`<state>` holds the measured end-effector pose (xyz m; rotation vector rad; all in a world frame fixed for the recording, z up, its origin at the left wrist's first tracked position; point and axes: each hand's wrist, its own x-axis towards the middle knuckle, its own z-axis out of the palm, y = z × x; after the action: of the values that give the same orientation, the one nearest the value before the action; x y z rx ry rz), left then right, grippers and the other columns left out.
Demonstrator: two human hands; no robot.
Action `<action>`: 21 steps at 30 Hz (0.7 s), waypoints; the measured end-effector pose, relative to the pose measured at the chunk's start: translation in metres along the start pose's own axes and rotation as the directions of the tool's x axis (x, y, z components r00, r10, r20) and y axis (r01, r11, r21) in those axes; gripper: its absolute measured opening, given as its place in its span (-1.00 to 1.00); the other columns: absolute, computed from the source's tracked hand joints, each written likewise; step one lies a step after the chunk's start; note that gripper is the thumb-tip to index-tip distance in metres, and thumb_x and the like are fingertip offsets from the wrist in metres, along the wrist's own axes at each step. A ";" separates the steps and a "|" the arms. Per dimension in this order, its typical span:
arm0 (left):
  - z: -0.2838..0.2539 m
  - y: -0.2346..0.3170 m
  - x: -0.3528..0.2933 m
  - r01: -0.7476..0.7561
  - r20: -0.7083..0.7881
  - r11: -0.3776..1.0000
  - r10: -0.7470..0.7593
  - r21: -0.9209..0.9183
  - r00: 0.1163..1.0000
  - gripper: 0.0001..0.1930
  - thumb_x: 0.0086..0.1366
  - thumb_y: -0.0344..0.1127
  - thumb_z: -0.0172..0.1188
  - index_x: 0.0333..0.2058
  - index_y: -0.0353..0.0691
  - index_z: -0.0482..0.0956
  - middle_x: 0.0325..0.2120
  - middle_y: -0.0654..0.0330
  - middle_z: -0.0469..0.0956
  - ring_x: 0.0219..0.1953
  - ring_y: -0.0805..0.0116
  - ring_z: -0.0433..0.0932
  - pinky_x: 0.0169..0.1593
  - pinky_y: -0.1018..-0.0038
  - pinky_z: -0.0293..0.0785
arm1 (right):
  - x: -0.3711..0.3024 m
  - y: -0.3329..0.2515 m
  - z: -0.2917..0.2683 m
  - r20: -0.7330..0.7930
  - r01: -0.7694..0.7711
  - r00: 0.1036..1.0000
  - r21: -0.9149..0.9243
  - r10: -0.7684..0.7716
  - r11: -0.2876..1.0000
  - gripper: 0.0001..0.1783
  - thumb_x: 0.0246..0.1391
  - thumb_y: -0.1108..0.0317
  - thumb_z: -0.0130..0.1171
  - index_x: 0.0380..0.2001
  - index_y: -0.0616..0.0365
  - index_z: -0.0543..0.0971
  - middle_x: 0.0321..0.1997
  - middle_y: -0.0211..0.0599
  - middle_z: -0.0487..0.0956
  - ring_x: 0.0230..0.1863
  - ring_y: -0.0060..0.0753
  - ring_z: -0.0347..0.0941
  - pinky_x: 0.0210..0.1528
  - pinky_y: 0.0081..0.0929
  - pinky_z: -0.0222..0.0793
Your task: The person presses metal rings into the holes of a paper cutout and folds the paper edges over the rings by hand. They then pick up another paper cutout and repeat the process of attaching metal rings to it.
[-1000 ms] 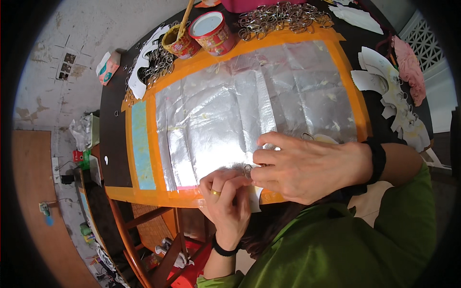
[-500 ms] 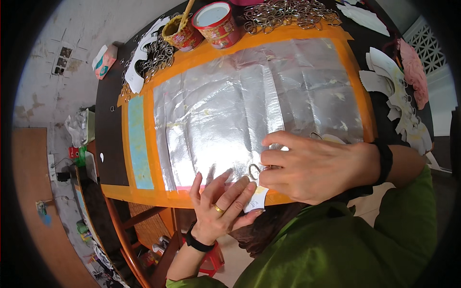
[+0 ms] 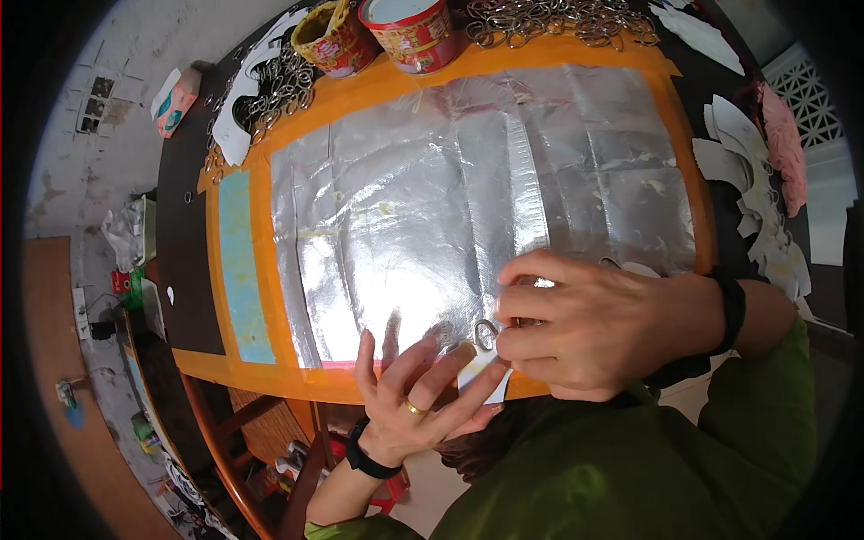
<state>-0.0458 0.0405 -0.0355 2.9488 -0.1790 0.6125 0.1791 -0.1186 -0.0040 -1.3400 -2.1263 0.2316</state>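
At the table's near edge lies a small white paper piece with a yellowish smear. My left hand, wearing a gold ring, has its fingers stretched and spread, the fingertips resting on the paper's left side. On the paper's far end stands a metal ring, right beside my right hand. That hand's fingers are curled and closed at the paper's right; what they grip is hidden beneath them. Under both hands spreads a silver sheet, taped down along its borders. Partly covered by my right hand, another white piece lies behind it.
Along the far edge stand a tub with yellow paste, a red-rimmed tub and a heap of metal rings. More rings lie far left. Stacked white pieces and a pink cloth occupy the right side.
The whole view has shifted slightly, with the table's far side now higher in the picture. My left fingers have slid a little on the paper; my right hand keeps its curled pose.
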 end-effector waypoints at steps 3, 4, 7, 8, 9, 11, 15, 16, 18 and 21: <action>-0.001 0.000 0.002 -0.013 0.041 1.000 0.011 0.029 0.999 -0.61 0.28 0.26 0.18 0.00 0.37 0.69 -0.07 0.47 0.47 0.06 0.36 0.44 0.41 -0.23 0.06 | 0.001 0.001 0.001 -0.018 -0.005 1.000 0.031 0.006 1.000 -0.79 -0.20 0.31 0.28 -0.73 0.17 0.54 -0.44 -0.35 0.45 -0.20 -0.26 0.38 0.00 -0.26 0.30; 0.000 0.000 0.000 -0.016 0.033 0.999 0.015 0.034 0.999 -0.61 0.29 0.26 0.17 0.00 0.38 0.69 -0.08 0.46 0.47 0.06 0.37 0.45 0.41 -0.23 0.07 | 0.001 0.002 0.002 -0.040 -0.005 0.999 0.033 0.006 0.999 -0.80 -0.19 0.31 0.28 -0.70 0.18 0.55 -0.44 -0.35 0.45 -0.20 -0.26 0.38 0.00 -0.26 0.30; -0.002 0.001 0.001 -0.014 0.029 0.999 0.013 0.028 0.999 -0.62 0.30 0.25 0.16 0.00 0.37 0.70 -0.08 0.44 0.47 0.08 0.36 0.45 0.40 -0.24 0.09 | 0.003 0.002 0.002 -0.062 -0.004 0.998 0.037 0.006 0.999 -0.81 -0.18 0.30 0.29 -0.65 0.19 0.57 -0.42 -0.35 0.45 -0.20 -0.26 0.38 -0.01 -0.26 0.29; -0.003 0.001 0.002 -0.011 0.033 1.000 0.011 0.017 0.999 -0.62 0.30 0.25 0.16 0.00 0.36 0.70 -0.08 0.44 0.47 0.09 0.34 0.45 0.39 -0.24 0.11 | 0.003 0.002 0.001 -0.066 -0.005 0.998 0.039 0.007 0.999 -0.80 -0.17 0.29 0.29 -0.64 0.20 0.57 -0.41 -0.35 0.46 -0.20 -0.26 0.38 -0.02 -0.26 0.29; -0.003 0.001 0.003 -0.012 0.030 1.000 0.011 0.018 0.999 -0.62 0.30 0.25 0.16 0.00 0.36 0.70 -0.08 0.44 0.47 0.09 0.34 0.45 0.39 -0.24 0.11 | 0.003 0.002 0.000 -0.064 -0.003 0.998 0.035 0.006 0.999 -0.80 -0.17 0.29 0.29 -0.64 0.20 0.57 -0.41 -0.35 0.46 -0.20 -0.26 0.38 -0.02 -0.26 0.29; -0.003 0.000 0.006 -0.013 0.045 1.000 0.014 -0.023 0.999 -0.62 0.28 0.24 0.20 -0.02 0.32 0.71 -0.07 0.42 0.48 0.11 0.30 0.45 0.39 -0.26 0.12 | 0.002 0.002 -0.001 0.003 -0.035 0.999 0.041 0.035 0.999 -0.78 -0.13 0.25 0.27 -0.62 0.19 0.59 -0.39 -0.36 0.47 -0.17 -0.27 0.37 -0.01 -0.28 0.26; -0.007 0.004 0.008 0.001 0.036 0.998 0.001 -0.059 0.999 -0.61 0.25 0.22 0.26 -0.06 0.22 0.72 -0.02 0.40 0.47 0.12 0.23 0.45 0.38 -0.20 0.13 | 0.002 0.002 0.003 0.001 -0.040 0.999 0.067 0.040 0.997 -0.77 -0.08 0.22 0.24 -0.60 0.18 0.61 -0.38 -0.37 0.46 -0.15 -0.30 0.36 0.02 -0.30 0.23; -0.007 0.007 0.004 0.017 0.030 0.999 -0.015 -0.049 0.999 -0.61 0.24 0.20 0.28 -0.06 0.19 0.71 -0.01 0.39 0.48 0.13 0.20 0.44 0.38 -0.16 0.14 | 0.003 0.002 0.003 0.003 -0.050 0.999 0.063 0.050 0.997 -0.78 -0.06 0.24 0.23 -0.58 0.17 0.62 -0.37 -0.38 0.47 -0.13 -0.32 0.35 0.03 -0.31 0.22; -0.006 0.014 0.002 0.022 -0.033 0.999 -0.023 -0.030 0.999 -0.57 0.21 0.18 0.31 -0.07 0.10 0.69 0.02 0.35 0.50 0.13 0.17 0.43 0.34 -0.01 0.17 | 0.002 0.001 0.004 0.004 -0.056 0.998 0.053 0.055 0.997 -0.79 -0.05 0.25 0.22 -0.57 0.16 0.63 -0.36 -0.40 0.47 -0.12 -0.33 0.35 0.05 -0.33 0.20; -0.016 0.021 0.011 0.039 0.012 0.999 -0.040 0.033 0.999 -0.55 0.19 0.17 0.33 -0.06 0.07 0.69 0.05 0.33 0.52 0.17 0.17 0.42 0.34 0.04 0.19 | -0.001 0.002 0.004 -0.010 -0.044 0.999 0.033 0.044 0.998 -0.81 -0.03 0.27 0.19 -0.56 0.15 0.64 -0.34 -0.41 0.47 -0.11 -0.34 0.35 0.03 -0.32 0.21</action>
<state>-0.0450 0.0216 -0.0150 2.9806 -0.1126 0.5966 0.1786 -0.1179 -0.0079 -1.3673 -2.0770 0.2754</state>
